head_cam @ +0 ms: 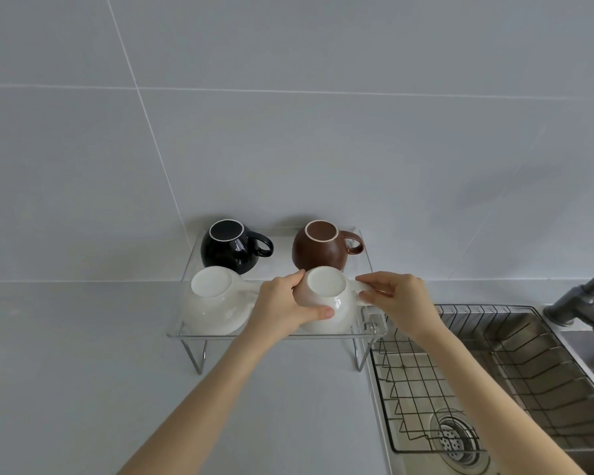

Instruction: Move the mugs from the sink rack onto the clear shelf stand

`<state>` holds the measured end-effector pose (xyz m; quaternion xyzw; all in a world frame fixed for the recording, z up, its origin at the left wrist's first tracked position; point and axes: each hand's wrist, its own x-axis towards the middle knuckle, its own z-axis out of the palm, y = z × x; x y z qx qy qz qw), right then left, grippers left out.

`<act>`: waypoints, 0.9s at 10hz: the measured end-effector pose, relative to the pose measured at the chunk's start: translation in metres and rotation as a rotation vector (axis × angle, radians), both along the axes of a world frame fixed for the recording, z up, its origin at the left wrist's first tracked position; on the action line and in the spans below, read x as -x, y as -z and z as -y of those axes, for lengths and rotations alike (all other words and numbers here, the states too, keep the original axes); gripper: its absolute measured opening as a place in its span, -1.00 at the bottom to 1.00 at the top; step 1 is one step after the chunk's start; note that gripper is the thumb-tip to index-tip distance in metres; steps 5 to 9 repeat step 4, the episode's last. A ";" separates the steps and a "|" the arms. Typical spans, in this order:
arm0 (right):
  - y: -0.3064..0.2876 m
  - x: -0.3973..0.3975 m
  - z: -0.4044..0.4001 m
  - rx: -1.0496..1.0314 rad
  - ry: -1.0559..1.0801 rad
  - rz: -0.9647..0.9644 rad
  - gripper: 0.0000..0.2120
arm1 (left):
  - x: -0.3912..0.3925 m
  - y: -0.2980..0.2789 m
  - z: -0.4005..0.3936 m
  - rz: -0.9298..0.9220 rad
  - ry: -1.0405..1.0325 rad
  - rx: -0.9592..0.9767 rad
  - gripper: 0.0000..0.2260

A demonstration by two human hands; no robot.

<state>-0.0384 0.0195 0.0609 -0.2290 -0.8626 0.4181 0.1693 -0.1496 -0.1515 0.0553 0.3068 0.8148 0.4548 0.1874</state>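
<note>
A clear shelf stand (374, 323) on metal legs sits against the wall. Upside down on it are a black mug (228, 248) at the back left, a brown mug (319, 250) at the back right and a white mug (213, 299) at the front left. A second white mug (326, 296), also upside down, is at the front right. My left hand (285, 303) grips its body from the left. My right hand (391, 296) pinches its handle on the right. I cannot tell whether this mug rests on the shelf or hangs just above it.
The wire sink rack (460, 389) lies in the steel sink (546, 371) at the right, with no mugs visible in it. A drain (455, 437) shows below it. A dark faucet (583, 299) stands at the far right. Grey countertop (83, 371) extends left.
</note>
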 end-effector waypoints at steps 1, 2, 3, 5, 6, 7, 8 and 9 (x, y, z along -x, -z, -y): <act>0.001 0.001 0.001 -0.031 -0.019 0.017 -0.75 | 0.000 0.000 0.002 -0.011 0.007 0.005 -0.36; -0.010 0.000 0.001 -0.047 -0.107 0.156 -0.67 | -0.004 -0.002 0.001 -0.047 0.019 0.061 -0.27; -0.017 -0.004 0.005 0.007 -0.126 0.110 -0.50 | -0.016 -0.005 0.004 -0.150 0.036 0.088 -0.19; -0.017 -0.011 0.020 0.064 -0.108 0.057 -0.39 | -0.030 -0.012 0.009 -0.169 0.051 0.071 -0.15; -0.017 -0.011 0.020 0.064 -0.108 0.057 -0.39 | -0.030 -0.012 0.009 -0.169 0.051 0.071 -0.15; -0.017 -0.011 0.020 0.064 -0.108 0.057 -0.39 | -0.030 -0.012 0.009 -0.169 0.051 0.071 -0.15; -0.017 -0.011 0.020 0.064 -0.108 0.057 -0.39 | -0.030 -0.012 0.009 -0.169 0.051 0.071 -0.15; -0.017 -0.011 0.020 0.064 -0.108 0.057 -0.39 | -0.030 -0.012 0.009 -0.169 0.051 0.071 -0.15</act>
